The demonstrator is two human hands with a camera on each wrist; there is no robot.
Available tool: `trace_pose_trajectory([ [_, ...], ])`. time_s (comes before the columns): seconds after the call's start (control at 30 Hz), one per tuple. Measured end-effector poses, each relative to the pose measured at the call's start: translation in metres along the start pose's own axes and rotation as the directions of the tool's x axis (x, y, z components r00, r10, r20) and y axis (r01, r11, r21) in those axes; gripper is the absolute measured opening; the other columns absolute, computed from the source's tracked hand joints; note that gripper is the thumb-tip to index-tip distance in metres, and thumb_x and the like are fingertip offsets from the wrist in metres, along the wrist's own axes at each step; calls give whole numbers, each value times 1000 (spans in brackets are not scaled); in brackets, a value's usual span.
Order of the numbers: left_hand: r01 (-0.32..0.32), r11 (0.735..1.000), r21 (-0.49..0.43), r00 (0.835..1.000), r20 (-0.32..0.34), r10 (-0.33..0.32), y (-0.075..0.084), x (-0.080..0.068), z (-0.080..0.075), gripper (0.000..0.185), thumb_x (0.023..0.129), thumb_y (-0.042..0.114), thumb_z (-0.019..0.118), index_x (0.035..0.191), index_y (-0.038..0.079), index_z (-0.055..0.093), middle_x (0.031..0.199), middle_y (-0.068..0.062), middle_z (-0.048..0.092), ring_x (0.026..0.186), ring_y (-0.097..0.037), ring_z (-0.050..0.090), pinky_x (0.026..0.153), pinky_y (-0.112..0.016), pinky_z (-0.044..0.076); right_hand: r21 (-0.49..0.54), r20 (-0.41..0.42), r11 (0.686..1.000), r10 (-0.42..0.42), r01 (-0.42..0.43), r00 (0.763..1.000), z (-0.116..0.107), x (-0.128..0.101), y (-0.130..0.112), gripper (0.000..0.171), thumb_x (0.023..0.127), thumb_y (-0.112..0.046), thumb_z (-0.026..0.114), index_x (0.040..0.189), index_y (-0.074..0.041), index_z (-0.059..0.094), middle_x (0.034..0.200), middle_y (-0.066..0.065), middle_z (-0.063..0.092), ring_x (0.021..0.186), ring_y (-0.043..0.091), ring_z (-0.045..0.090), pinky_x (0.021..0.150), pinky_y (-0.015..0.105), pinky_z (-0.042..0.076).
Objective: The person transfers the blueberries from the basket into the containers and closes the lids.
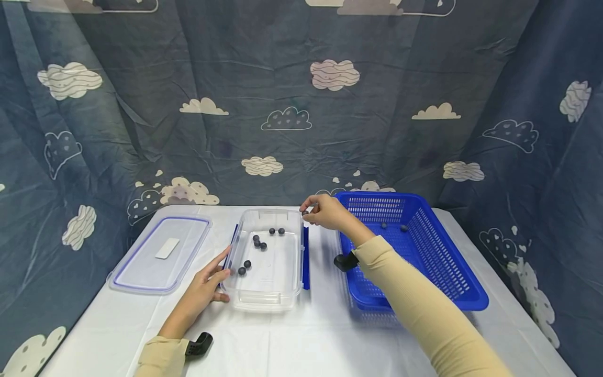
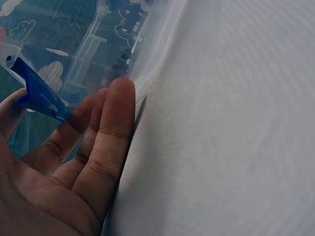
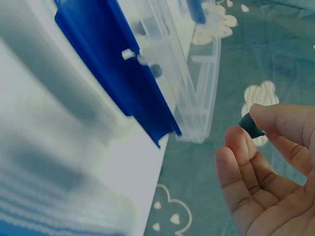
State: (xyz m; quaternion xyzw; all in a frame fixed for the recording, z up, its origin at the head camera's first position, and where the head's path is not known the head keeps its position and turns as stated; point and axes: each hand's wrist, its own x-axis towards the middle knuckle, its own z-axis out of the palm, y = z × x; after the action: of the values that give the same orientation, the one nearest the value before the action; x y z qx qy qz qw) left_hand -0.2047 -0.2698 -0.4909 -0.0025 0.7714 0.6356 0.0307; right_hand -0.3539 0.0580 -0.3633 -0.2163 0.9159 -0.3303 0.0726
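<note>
My right hand [image 1: 330, 212] pinches a blueberry [image 3: 251, 126] between thumb and fingertips, just beyond the far right corner of a clear plastic container [image 1: 278, 272]. Several blueberries [image 1: 257, 243] lie scattered on that container's floor. Along its sides, blue latch flaps [image 1: 306, 262] hang unfastened. My left hand [image 1: 200, 293] rests against the container's left side; in the left wrist view, its fingers [image 2: 110, 128] are fairly straight, with fingertips right at the clear wall. To the right stands a blue basket [image 1: 433, 256], partly behind my right forearm, with a few blueberries [image 1: 403, 228] inside.
A clear lid [image 1: 188, 262] with a blue seal lies flat on the white-covered table [image 1: 282, 345], left of the container. A dark curtain [image 1: 282, 68] with a cloud print encloses the table at the back and sides.
</note>
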Motion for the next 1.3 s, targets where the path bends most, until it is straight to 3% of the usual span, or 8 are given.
trace_pose_trajectory([
  [0.17, -1, 1000, -5, 1000, 1, 1, -1, 0, -1, 60, 111, 21, 56, 168, 31, 38, 141, -29, 49, 102, -26, 59, 71, -35, 68, -2, 34, 1000, -7, 7, 999, 14, 4, -9, 21, 103, -15, 71, 122, -9, 75, 86, 14, 77, 80, 24, 73, 65, 23, 54],
  [0.4, 3, 1000, 2, 1000, -3, -3, 0, 0, 0, 61, 110, 23, 58, 168, 31, 39, 140, -29, 50, 93, -25, 62, 70, -34, 68, 0, 79, 1000, -10, 10, 997, 30, 9, -15, 20, 103, -15, 70, 121, -9, 75, 82, 7, 76, 78, 21, 73, 67, 24, 58],
  [0.5, 0, 1000, 5, 1000, -5, 1, 0, 0, 0, 61, 110, 22, 58, 168, 31, 39, 140, -30, 51, 88, -24, 63, 70, -35, 68, 2, 100, 1000, -10, 10, 995, 33, 11, -18, 21, 103, -15, 71, 122, -8, 75, 87, 9, 79, 85, 28, 77, 70, 26, 61],
  [0.6, -8, 1000, 6, 1000, 1, 8, 0, 1, -1, 61, 111, 21, 57, 168, 31, 39, 141, -30, 50, 92, -25, 63, 70, -35, 68, -3, 111, 1000, 1, 0, 994, 37, 13, -20, 21, 102, -15, 72, 122, -9, 76, 93, 10, 81, 88, 29, 78, 71, 26, 63],
  [0.77, -11, 1000, 10, 1000, 1, 11, 0, 1, 0, 61, 111, 21, 57, 168, 31, 39, 140, -30, 50, 98, -25, 61, 71, -35, 68, -8, 118, 1000, 0, 1, 993, 42, 18, -21, 25, 101, -15, 73, 126, -10, 75, 96, 14, 81, 77, 20, 74, 65, 21, 58],
  [1.03, -14, 1000, 7, 1000, 10, 14, 0, 2, 1, 61, 111, 21, 57, 168, 31, 38, 140, -31, 51, 94, -25, 62, 70, -36, 68, -16, 112, 1000, 18, -16, 993, 37, 16, -18, 30, 102, -17, 73, 131, -8, 73, 102, 14, 81, 99, 36, 78, 74, 26, 63],
  [1.3, -12, 1000, 8, 1000, 2, 12, 0, 1, 0, 61, 111, 21, 57, 168, 30, 39, 141, -31, 50, 100, -27, 61, 70, -36, 68, -20, 94, 1000, 19, -17, 995, 26, 14, -11, 30, 104, -17, 71, 131, -5, 73, 101, 15, 80, 83, 21, 75, 72, 26, 61],
])
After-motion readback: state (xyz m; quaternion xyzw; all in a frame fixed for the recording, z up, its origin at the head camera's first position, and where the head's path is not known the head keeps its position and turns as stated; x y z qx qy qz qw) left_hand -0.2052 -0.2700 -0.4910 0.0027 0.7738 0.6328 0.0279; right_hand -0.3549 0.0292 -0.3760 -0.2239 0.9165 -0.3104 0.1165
